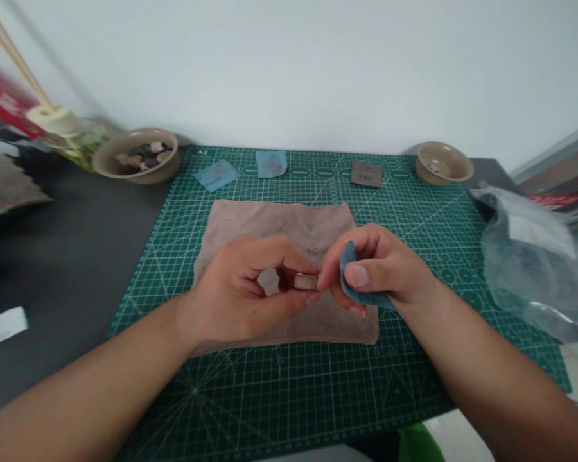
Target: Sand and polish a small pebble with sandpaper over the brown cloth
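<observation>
My left hand [250,285] pinches a small, flat-edged, light brown piece [306,282] between thumb and fingers; its exact kind is unclear. My right hand [373,269] is closed on a bent piece of blue sandpaper [348,260], with the thumb pressing it. The right fingertips meet the end of the small piece. Both hands are above a brownish-pink cloth [289,221], which lies on a green cutting mat [270,391].
Two blue sandpaper pieces, one [216,175] beside another [271,164], and a grey-brown square [366,174] lie along the mat's back. A bowl of stones [139,176] stands left, another bowl [444,178] right. A reed diffuser [60,122] and a clear plastic bag [530,263] flank the mat.
</observation>
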A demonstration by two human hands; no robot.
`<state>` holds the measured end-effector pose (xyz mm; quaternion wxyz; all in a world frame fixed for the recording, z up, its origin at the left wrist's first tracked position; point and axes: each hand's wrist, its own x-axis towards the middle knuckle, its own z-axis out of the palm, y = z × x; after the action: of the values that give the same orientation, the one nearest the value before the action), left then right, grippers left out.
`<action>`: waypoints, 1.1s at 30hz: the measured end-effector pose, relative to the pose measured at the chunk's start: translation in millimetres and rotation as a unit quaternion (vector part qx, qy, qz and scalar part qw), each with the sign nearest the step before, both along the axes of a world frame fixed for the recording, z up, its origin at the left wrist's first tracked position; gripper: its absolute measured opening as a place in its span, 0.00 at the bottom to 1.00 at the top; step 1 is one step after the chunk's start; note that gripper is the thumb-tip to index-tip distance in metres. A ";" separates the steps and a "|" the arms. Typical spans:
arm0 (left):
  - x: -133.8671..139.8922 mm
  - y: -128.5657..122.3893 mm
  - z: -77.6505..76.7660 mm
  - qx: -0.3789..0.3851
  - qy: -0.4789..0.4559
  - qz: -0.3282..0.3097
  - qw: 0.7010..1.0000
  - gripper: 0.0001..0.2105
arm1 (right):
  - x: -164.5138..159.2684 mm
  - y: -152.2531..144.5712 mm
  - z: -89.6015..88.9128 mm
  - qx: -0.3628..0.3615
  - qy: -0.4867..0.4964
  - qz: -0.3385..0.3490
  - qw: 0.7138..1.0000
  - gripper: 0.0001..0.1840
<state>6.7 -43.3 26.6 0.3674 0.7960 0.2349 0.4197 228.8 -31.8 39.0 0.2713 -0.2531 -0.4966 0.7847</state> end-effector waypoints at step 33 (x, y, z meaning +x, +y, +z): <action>6.4 -0.9 7.6 0.091 0.113 0.014 0.989 0.06 | -3.9 3.2 0.9 0.196 -0.175 -0.020 0.965 0.23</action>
<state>13.1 -44.2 34.3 0.2585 0.8651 0.2474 0.3515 224.9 -28.6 39.8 0.2404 -0.3383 -0.6751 0.6099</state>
